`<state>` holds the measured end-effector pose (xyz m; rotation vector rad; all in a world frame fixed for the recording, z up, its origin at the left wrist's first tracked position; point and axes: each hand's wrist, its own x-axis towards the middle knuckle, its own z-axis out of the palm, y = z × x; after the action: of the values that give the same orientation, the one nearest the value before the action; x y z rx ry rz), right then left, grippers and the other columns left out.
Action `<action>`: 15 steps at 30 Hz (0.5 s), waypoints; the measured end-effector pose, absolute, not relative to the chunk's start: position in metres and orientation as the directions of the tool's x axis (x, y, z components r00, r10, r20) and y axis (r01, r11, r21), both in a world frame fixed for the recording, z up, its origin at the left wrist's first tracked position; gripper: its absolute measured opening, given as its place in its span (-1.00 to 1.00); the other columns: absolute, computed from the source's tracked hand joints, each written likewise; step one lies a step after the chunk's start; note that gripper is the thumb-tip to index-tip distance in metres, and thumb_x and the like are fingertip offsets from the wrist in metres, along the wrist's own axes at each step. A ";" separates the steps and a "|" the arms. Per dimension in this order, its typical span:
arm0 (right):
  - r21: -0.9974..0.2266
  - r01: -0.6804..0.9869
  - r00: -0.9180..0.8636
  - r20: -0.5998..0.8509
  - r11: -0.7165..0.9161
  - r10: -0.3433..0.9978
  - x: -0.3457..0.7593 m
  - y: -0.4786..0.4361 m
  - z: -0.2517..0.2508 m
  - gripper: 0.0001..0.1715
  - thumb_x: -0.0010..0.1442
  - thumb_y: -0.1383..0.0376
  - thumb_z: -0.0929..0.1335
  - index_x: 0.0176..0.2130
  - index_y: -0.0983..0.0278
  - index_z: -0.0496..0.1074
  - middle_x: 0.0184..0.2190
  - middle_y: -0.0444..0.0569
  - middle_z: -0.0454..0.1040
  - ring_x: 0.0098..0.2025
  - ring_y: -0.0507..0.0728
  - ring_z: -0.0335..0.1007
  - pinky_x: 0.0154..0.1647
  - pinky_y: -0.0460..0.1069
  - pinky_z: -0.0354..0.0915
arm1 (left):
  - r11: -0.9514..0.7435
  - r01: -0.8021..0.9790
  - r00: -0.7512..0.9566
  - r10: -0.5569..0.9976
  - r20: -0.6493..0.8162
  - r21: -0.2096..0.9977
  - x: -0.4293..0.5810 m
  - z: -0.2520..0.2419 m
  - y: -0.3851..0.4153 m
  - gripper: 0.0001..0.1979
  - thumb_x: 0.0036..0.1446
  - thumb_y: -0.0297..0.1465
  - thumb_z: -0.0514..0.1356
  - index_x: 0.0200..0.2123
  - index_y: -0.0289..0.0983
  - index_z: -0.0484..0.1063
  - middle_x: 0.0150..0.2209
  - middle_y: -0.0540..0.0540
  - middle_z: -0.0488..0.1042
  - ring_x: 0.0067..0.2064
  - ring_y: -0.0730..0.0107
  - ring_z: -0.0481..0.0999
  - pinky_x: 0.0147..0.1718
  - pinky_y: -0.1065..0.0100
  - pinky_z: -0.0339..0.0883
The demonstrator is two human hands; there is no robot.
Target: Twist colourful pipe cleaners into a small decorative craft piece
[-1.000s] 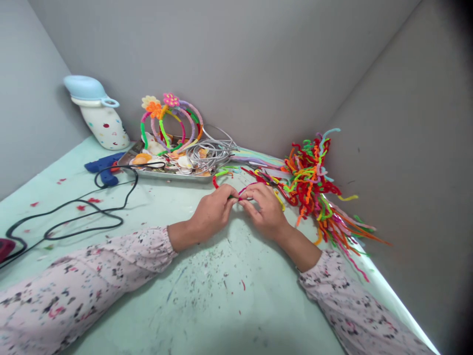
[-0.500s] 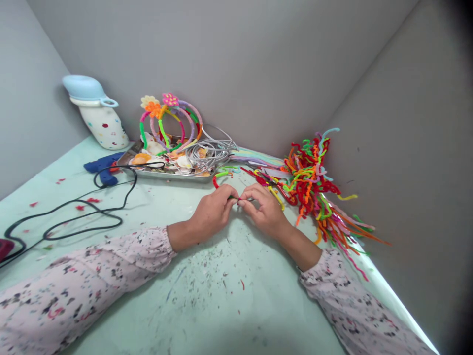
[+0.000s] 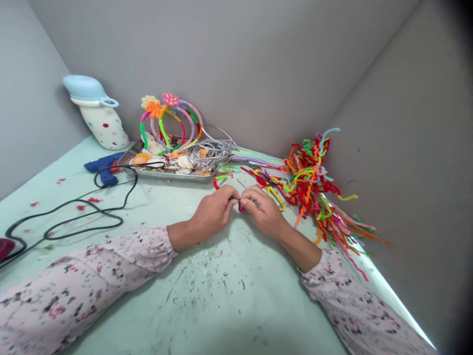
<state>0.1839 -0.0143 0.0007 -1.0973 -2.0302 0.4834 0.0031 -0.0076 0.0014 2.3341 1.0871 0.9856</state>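
Left grip [image 3: 213,212]: shut, fingers curled around a stem that I read as the red pipe cleaner [image 3: 240,206]; the fingers hide exactly how it sits.
Right grip [image 3: 264,212]: shut too, thumb and fingertips pinching that pipe cleaner just beside the left fingertips, so the two grips nearly touch.
Pipe cleaner's place: between the grips, above the middle of the desk [image 3: 236,301], with a red end poking out past the left knuckles.
Forearms: both rest low on the desk, in flecked sleeves [image 3: 111,256], probably to steady such small finger work.
Back edge: a metal tray [image 3: 173,176] holds shells [image 3: 185,161], a grey wire coil [image 3: 211,154] and flowered pipe-cleaner headbands [image 3: 170,118], likely kept together within easy reach.
Right corner: a loose pile of pipe cleaners [image 3: 308,187] lies spread against the wall, probably so single stems pull free easily.
Left side: a blue glue gun [image 3: 105,167] lies by the tray, its black cord [image 3: 74,212] trailing along the desk; a spotted flask [image 3: 101,123] stands in the corner.
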 end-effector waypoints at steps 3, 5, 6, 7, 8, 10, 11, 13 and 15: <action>-0.637 0.526 -0.335 0.454 0.564 0.826 0.184 -0.014 0.001 -0.79 0.27 0.26 0.25 -0.38 0.25 0.36 -0.36 -0.10 0.36 -0.27 0.06 0.32 -0.20 -0.01 0.26 | -0.624 0.498 0.447 0.780 0.438 0.602 0.003 0.002 -0.008 -0.91 0.21 -0.48 0.02 -0.25 -0.26 0.29 -0.47 0.03 0.34 -0.47 0.46 0.31 -0.45 0.42 0.17; -0.636 0.523 -0.320 0.471 0.567 0.822 0.184 -0.014 0.002 -0.82 0.26 0.26 0.27 -0.37 0.24 0.38 -0.36 -0.09 0.38 -0.26 0.07 0.32 -0.19 -0.01 0.26 | -0.615 0.486 0.437 0.786 0.436 0.621 0.003 0.002 -0.008 -0.92 0.21 -0.47 0.02 -0.25 -0.26 0.29 -0.48 0.04 0.33 -0.47 0.46 0.32 -0.45 0.42 0.17; -0.635 0.524 -0.309 0.479 0.567 0.822 0.184 -0.014 0.002 -0.83 0.25 0.26 0.28 -0.36 0.24 0.38 -0.35 -0.09 0.39 -0.25 0.07 0.33 -0.18 0.00 0.26 | -0.610 0.481 0.433 0.790 0.435 0.630 0.003 0.002 -0.008 -0.92 0.21 -0.47 0.02 -0.25 -0.26 0.29 -0.48 0.03 0.33 -0.46 0.45 0.32 -0.45 0.41 0.18; -0.633 0.528 -0.297 0.486 0.566 0.822 0.184 -0.015 0.003 -0.84 0.25 0.26 0.28 -0.36 0.24 0.39 -0.34 -0.08 0.39 -0.23 0.08 0.33 -0.16 0.01 0.26 | -0.606 0.477 0.430 0.792 0.433 0.636 0.003 0.001 -0.008 -0.92 0.22 -0.47 0.02 -0.25 -0.26 0.29 -0.47 0.03 0.34 -0.46 0.45 0.33 -0.44 0.41 0.18; -0.632 0.532 -0.289 0.490 0.564 0.822 0.183 -0.015 0.003 -0.84 0.25 0.26 0.28 -0.35 0.23 0.39 -0.34 -0.08 0.39 -0.23 0.08 0.33 -0.14 0.01 0.25 | -0.603 0.476 0.429 0.795 0.430 0.640 0.003 0.001 -0.008 -0.92 0.22 -0.47 0.02 -0.25 -0.26 0.29 -0.47 0.02 0.34 -0.45 0.45 0.33 -0.44 0.41 0.19; -0.628 0.539 -0.282 0.493 0.561 0.823 0.182 -0.015 0.002 -0.82 0.26 0.26 0.27 -0.36 0.23 0.39 -0.33 -0.08 0.39 -0.22 0.09 0.33 -0.12 0.02 0.24 | -0.599 0.477 0.428 0.797 0.425 0.643 0.003 0.001 -0.008 -0.91 0.23 -0.46 0.01 -0.24 -0.26 0.29 -0.46 0.02 0.35 -0.44 0.44 0.34 -0.43 0.41 0.19; -0.628 0.540 -0.284 0.491 0.561 0.824 0.182 -0.015 0.001 -0.82 0.27 0.25 0.27 -0.36 0.23 0.39 -0.33 -0.08 0.39 -0.21 0.09 0.32 -0.12 0.02 0.23 | -0.600 0.478 0.431 0.797 0.424 0.642 0.003 0.001 -0.007 -0.91 0.23 -0.46 0.01 -0.23 -0.27 0.30 -0.45 0.01 0.36 -0.44 0.44 0.34 -0.42 0.41 0.19; -0.626 0.539 -0.292 0.488 0.564 0.822 0.182 -0.015 0.000 -0.80 0.27 0.25 0.26 -0.37 0.23 0.38 -0.33 -0.09 0.38 -0.22 0.08 0.32 -0.12 0.02 0.22 | -0.606 0.479 0.440 0.792 0.423 0.635 0.003 0.001 -0.007 -0.90 0.23 -0.45 0.01 -0.23 -0.27 0.30 -0.44 0.01 0.36 -0.43 0.44 0.34 -0.42 0.40 0.19; -0.630 0.532 -0.305 0.481 0.566 0.822 0.182 -0.015 0.000 -0.79 0.28 0.24 0.25 -0.38 0.23 0.36 -0.34 -0.09 0.37 -0.23 0.08 0.31 -0.13 0.02 0.22 | -0.612 0.487 0.449 0.788 0.422 0.623 0.003 0.002 -0.007 -0.90 0.23 -0.46 0.01 -0.23 -0.27 0.30 -0.43 0.00 0.36 -0.43 0.44 0.33 -0.41 0.40 0.19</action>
<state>0.1825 -0.0150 -0.0005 -1.0861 -1.9890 0.4537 0.0033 -0.0075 0.0019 2.2905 1.0740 0.9872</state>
